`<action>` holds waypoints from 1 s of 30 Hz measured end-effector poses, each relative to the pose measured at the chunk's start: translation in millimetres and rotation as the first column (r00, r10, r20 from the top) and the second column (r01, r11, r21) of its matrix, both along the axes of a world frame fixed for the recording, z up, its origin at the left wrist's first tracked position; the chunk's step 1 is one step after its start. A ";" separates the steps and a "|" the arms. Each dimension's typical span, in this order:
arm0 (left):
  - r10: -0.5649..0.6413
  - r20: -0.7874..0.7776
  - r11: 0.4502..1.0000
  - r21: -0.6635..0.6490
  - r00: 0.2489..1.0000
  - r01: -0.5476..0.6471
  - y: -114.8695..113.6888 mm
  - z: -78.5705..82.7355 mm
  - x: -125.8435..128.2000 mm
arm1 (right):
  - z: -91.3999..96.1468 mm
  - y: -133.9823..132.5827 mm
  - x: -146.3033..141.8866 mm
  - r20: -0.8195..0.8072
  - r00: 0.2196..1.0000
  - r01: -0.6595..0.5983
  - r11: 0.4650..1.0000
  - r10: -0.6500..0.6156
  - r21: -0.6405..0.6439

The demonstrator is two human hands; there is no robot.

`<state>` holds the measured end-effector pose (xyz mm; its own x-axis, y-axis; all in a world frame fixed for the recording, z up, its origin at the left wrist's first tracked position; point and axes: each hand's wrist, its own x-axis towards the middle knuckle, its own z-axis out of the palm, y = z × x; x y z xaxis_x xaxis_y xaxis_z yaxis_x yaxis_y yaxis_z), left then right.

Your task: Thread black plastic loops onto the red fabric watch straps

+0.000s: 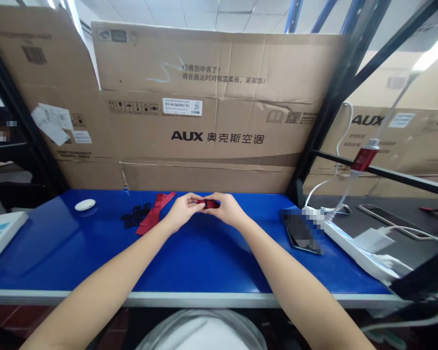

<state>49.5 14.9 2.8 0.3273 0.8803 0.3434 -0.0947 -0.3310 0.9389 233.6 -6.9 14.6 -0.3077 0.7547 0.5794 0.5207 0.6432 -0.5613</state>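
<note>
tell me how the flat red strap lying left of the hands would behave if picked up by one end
The red strap lies thin and flat on the blue table, so it probably droops, floppy, and weighs little. It looks like fabric, so likely not slippery or fragile, and it won't roll.

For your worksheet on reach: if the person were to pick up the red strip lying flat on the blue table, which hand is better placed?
Probably the left hand. The red strip lies just to its left, beside it, while the right hand would have to cross over. Both hands now pinch a small red piece.
</note>
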 end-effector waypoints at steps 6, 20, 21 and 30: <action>-0.061 0.016 0.992 -0.113 0.998 0.062 2.5 -1.1 -3.8 | -1.2 -2.7 -2.6 0.062 0.997 -0.038 0.999 0.038 0.010; 0.013 -0.676 0.984 0.141 0.737 0.112 6.4 -7.5 -20.6 | -32.5 35.0 23.7 0.339 0.921 0.243 0.963 -0.191 -0.119; 0.062 -0.709 0.969 0.212 0.703 0.128 6.1 -9.2 -20.6 | -35.7 36.7 23.4 0.340 0.906 0.310 0.942 -0.252 -0.130; 0.419 -0.700 0.796 0.590 0.578 0.138 22.2 -28.8 -3.9 | -53.5 39.8 12.7 0.543 0.797 0.421 0.888 -0.264 -0.185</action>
